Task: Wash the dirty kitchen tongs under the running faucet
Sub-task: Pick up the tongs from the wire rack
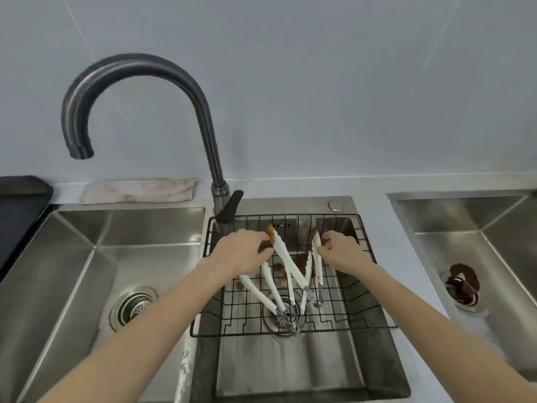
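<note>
Several white kitchen tongs lie in a black wire rack (357,289) set in the middle sink basin (290,365). My left hand (241,251) is closed on the tip end of one pair of tongs (286,258), whose tip carries a brown stain. My right hand (343,250) pinches the top of another pair of tongs (318,257). The dark curved faucet (139,80) has its spout turned left over the left basin (96,257). No water is seen running. Brown smears mark the sink floor under the rack.
A black faucet lever (231,206) stands at the rack's back left corner. A stained cloth (136,191) lies behind the left basin. A third basin (470,237) on the right holds a dark lump (462,282) at its drain. A dark tray edge (20,199) is at far left.
</note>
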`<state>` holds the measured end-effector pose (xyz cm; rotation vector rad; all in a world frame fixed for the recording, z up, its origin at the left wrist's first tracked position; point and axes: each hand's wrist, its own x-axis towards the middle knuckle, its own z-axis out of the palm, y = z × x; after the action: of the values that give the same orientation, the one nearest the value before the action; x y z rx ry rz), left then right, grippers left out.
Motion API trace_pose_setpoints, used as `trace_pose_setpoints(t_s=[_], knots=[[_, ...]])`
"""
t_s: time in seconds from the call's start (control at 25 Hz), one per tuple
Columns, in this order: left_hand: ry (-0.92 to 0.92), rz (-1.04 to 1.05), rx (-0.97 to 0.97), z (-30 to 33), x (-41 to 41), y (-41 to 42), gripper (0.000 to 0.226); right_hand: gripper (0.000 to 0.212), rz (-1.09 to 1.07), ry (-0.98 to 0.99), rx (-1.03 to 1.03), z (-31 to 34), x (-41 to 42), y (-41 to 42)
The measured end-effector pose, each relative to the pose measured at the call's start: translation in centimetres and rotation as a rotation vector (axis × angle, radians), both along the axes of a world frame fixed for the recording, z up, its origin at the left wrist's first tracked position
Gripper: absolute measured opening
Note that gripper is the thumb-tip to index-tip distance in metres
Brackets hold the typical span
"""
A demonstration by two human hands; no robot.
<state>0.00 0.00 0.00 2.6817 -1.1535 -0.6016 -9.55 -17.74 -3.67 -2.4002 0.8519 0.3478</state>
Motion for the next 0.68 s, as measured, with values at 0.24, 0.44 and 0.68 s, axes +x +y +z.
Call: trace_pose_setpoints(t_s=[0.24, 0.44, 0.68], knots=[[0.215, 0.121, 0.013, -4.6, -1.4, -2.9, 0.046, 0.048, -0.148, 0.1, 0.124, -3.9, -0.5, -1.2], [0.283, 0.256, 0.024, -7.1, -2.3, -4.7, 0.048, 0.042, -0.227, 0.115, 0.199, -5.5, -0.3, -1.0], [0.378, 0.415, -0.018, -8.2, -2.9, -5.7, 0.037, 0.023, -0.283, 0.067, 0.324, -6.2, -0.2, -0.9]])
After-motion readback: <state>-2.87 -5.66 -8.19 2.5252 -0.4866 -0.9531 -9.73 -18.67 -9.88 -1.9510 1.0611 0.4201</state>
